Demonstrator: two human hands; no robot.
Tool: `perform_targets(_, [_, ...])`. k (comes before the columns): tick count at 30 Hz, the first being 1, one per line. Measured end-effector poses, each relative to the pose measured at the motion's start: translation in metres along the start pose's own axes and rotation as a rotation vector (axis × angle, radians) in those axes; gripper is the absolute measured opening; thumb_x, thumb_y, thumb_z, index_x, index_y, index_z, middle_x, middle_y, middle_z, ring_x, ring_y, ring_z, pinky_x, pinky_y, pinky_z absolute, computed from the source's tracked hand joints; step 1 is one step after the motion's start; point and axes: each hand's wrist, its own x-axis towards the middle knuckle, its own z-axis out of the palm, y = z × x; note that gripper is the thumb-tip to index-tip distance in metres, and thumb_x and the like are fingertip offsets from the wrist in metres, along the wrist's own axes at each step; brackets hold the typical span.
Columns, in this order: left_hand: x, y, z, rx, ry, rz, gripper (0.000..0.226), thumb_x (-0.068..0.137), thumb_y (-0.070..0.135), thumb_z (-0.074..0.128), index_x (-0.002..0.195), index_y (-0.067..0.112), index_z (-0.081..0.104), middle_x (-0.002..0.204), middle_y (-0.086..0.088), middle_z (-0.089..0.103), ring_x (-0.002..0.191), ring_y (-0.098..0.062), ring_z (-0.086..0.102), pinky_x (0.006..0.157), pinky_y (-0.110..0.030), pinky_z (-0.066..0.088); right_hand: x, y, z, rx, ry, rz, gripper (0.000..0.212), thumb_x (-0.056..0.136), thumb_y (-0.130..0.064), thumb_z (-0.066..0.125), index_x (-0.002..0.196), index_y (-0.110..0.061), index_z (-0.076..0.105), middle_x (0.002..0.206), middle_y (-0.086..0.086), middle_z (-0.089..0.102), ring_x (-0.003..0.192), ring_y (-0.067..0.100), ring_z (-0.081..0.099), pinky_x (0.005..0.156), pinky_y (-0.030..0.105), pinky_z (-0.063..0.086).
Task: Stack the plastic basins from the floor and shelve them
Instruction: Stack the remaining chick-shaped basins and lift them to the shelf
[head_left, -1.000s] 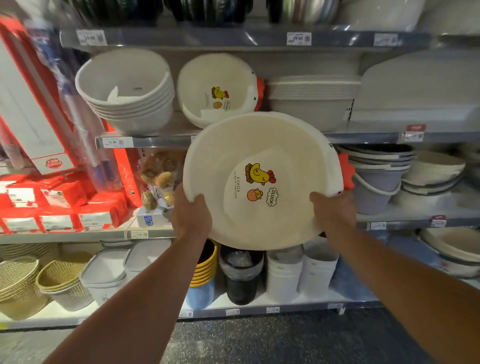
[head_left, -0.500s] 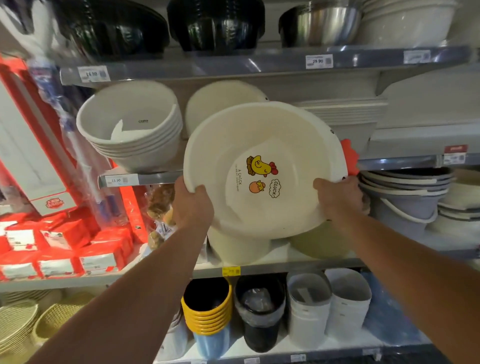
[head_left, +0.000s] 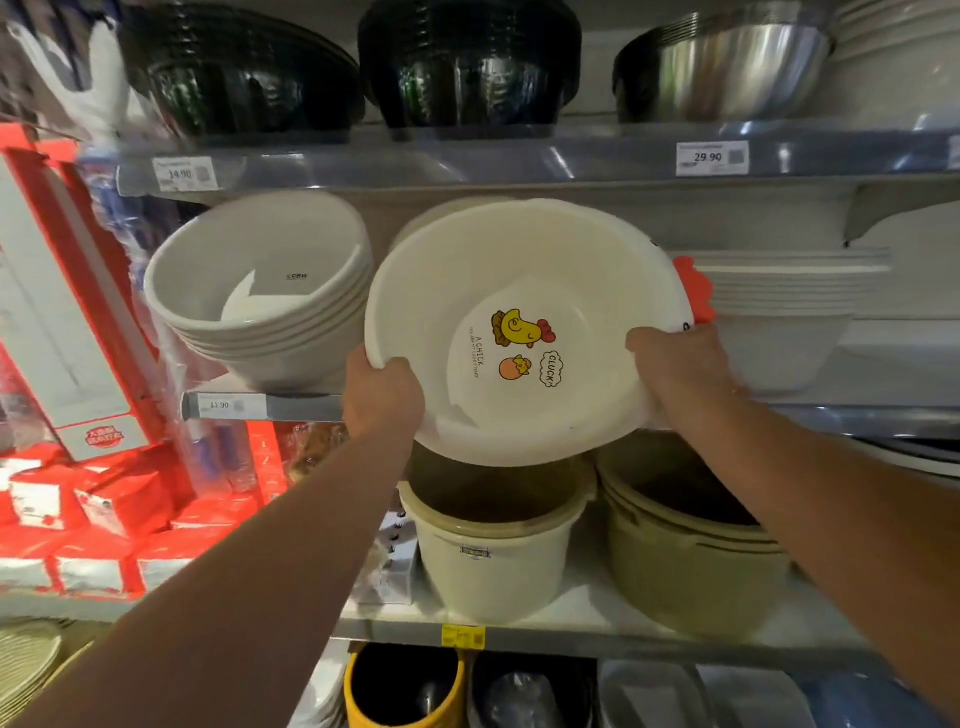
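1. Gripping the chick basin (head_left: 519, 280) by its lower rim: left hand (head_left: 382, 400) clenched on the lower-left edge, right hand (head_left: 675, 364) on the lower-right.
2. The basin is held tilted, mouth toward the camera, in front of the middle shelf (head_left: 291, 406). A cream basin (head_left: 452, 213) shows just behind its top.
3. Risk: grey bowl stack (head_left: 249, 296) just left of the basin, white stack (head_left: 779, 296) just right. A skewed push could knock either.
4. Risk: if it nests badly, it may slide out toward the buckets (head_left: 493, 561) below.

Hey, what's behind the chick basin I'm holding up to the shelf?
Past the chick basin's top-left rim, a curved cream edge shows, likely another basin leaning on that shelf. Everything else behind is covered by the basin you hold.
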Motion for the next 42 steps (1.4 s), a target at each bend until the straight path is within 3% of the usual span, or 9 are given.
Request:
perform_targets(3, [0.022,0.003,0.004,0.017,-0.005,0.002,0.04,0.085,0.024,0.048,0.125,0.024,0.049,0.102,0.0,0.057,0.092,-0.025,0.055,0.076,-0.041,0.047,0.015,-0.008,0.019,0.029,-0.014,0.015,0.036,0.074,-0.025,0.06,0.104,-0.023,0.039,0.082,-0.005,0.048,0.078,0.022,0.051,0.061,0.029,0.04])
perform_targets(7, [0.061,0.015,0.009,0.029,0.002,0.003,0.039,0.082,0.022,0.048,0.121,0.022,0.051,0.1,-0.001,0.057,0.086,-0.025,0.053,0.071,-0.038,0.043,0.031,-0.021,0.046,0.031,-0.011,0.013,0.03,0.076,-0.025,0.059,0.102,-0.021,0.044,0.079,-0.006,0.049,0.067,0.015,0.049,0.05,0.023,0.031])
perform_targets(14, [0.117,0.015,0.024,0.037,-0.001,0.046,0.041,0.083,0.022,0.047,0.124,0.02,0.049,0.102,-0.002,0.057,0.089,-0.027,0.054,0.076,-0.038,0.045,0.057,-0.027,0.094,0.051,0.11,0.001,0.059,0.074,-0.026,0.064,0.127,-0.012,0.043,0.12,0.009,0.057,0.103,0.03,0.057,0.078,0.037,0.046])
perform_targets(19, [0.15,0.018,0.036,0.057,-0.004,0.118,0.042,0.084,0.023,0.048,0.126,0.019,0.047,0.11,-0.006,0.059,0.099,-0.031,0.056,0.089,-0.042,0.045,0.075,-0.033,0.119,0.096,0.205,-0.034,0.058,0.072,-0.025,0.064,0.125,-0.01,0.045,0.118,0.008,0.059,0.092,0.025,0.056,0.073,0.031,0.042])
perform_targets(24, [0.17,0.022,0.049,0.072,-0.021,0.128,0.038,0.085,0.024,0.048,0.122,0.016,0.047,0.111,-0.009,0.061,0.092,-0.029,0.054,0.077,-0.035,0.04,0.092,-0.03,0.13,0.116,0.268,-0.008,0.059,0.073,-0.026,0.064,0.127,-0.011,0.045,0.123,0.009,0.059,0.102,0.028,0.058,0.074,0.03,0.039])
perform_targets(28, [0.184,0.016,0.056,0.119,-0.049,0.156,0.036,0.088,0.024,0.047,0.123,0.015,0.043,0.115,-0.012,0.06,0.099,-0.033,0.056,0.082,-0.037,0.042,0.102,-0.023,0.143,0.075,0.289,0.009,0.058,0.074,-0.026,0.065,0.126,-0.009,0.046,0.122,0.009,0.059,0.101,0.028,0.057,0.072,0.03,0.037])
perform_targets(32, [0.189,0.009,0.065,0.194,-0.033,0.215,0.035,0.092,0.022,0.044,0.125,0.01,0.04,0.12,-0.018,0.058,0.106,-0.037,0.055,0.081,-0.039,0.039,0.114,-0.016,0.152,0.037,0.312,0.016,0.059,0.074,-0.026,0.066,0.125,-0.004,0.046,0.124,0.014,0.058,0.109,0.033,0.057,0.081,0.034,0.043])
perform_targets(38, [0.201,0.004,0.08,0.305,-0.018,0.258,0.034,0.096,0.023,0.041,0.123,0.002,0.044,0.124,-0.02,0.055,0.114,-0.038,0.052,0.09,-0.042,0.041,0.128,-0.007,0.158,0.059,0.307,0.003,0.057,0.074,-0.025,0.067,0.124,-0.005,0.047,0.121,0.011,0.059,0.102,0.028,0.057,0.073,0.028,0.039])
perform_targets(42, [0.206,-0.009,0.091,0.455,0.042,0.342,0.033,0.098,0.025,0.036,0.116,-0.001,0.044,0.119,-0.023,0.057,0.109,-0.04,0.053,0.084,-0.042,0.039,0.138,0.002,0.161,0.03,0.238,-0.002,0.061,0.076,-0.026,0.067,0.126,-0.004,0.042,0.126,0.012,0.054,0.108,0.03,0.056,0.076,0.029,0.04])
